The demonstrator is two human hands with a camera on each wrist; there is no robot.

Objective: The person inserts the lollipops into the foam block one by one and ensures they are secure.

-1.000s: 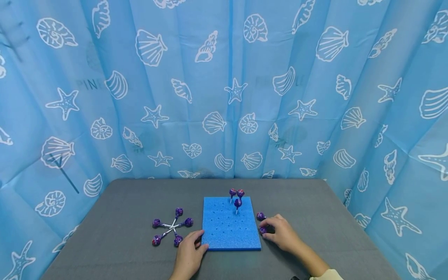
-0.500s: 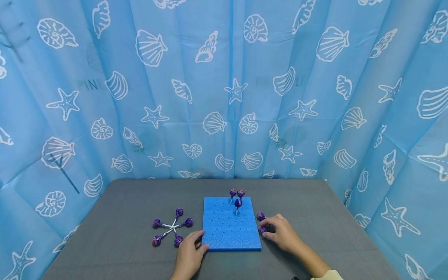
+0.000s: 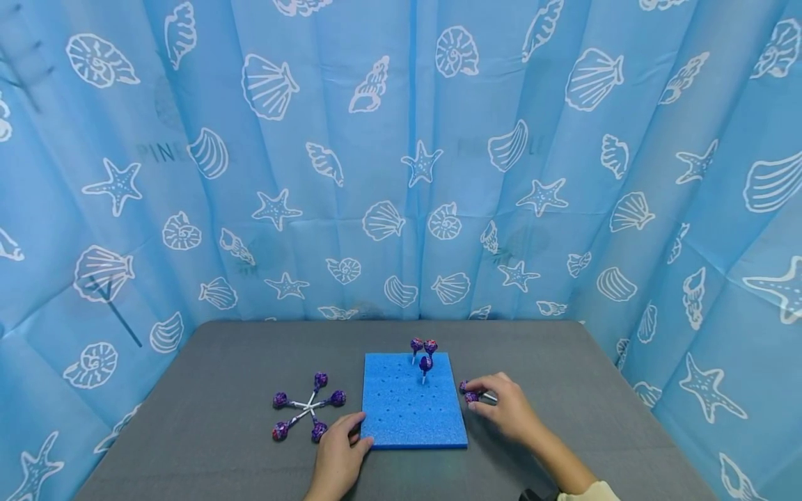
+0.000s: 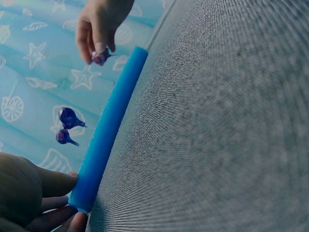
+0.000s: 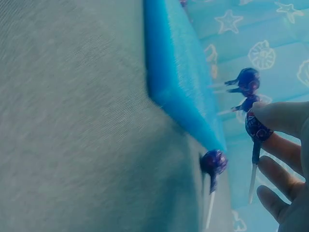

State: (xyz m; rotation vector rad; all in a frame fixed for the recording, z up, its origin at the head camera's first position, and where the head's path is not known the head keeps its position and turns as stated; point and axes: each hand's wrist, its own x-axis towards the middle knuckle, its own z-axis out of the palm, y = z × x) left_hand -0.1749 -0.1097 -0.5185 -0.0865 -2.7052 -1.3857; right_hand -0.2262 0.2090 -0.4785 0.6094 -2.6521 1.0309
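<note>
My right hand (image 3: 506,405) pinches the purple-wrapped head of a lollipop (image 5: 259,126) between thumb and fingers, its white stick pointing down in the right wrist view. Close by, a second lollipop (image 5: 214,163) lies on the table beside a blue foam board (image 3: 413,430) with rows of small holes. Near the board's back right, three lollipops (image 3: 426,363) stand upright with their sticks in the foam. At the front left corner my left hand (image 3: 338,451) grips the board, thumb and fingers around its edge (image 4: 89,186).
Left of the board, several lollipops (image 3: 280,399) lie in a star, stick ends meeting in the middle. Everything rests on a grey cloth-covered table (image 3: 207,417). Behind it hangs a blue curtain (image 3: 388,174) printed with white seashells and starfish.
My right hand has lifted the nearer lollipop off the table and moved slightly away from me; its white stick now shows. The left hand and the board have stayed put.
</note>
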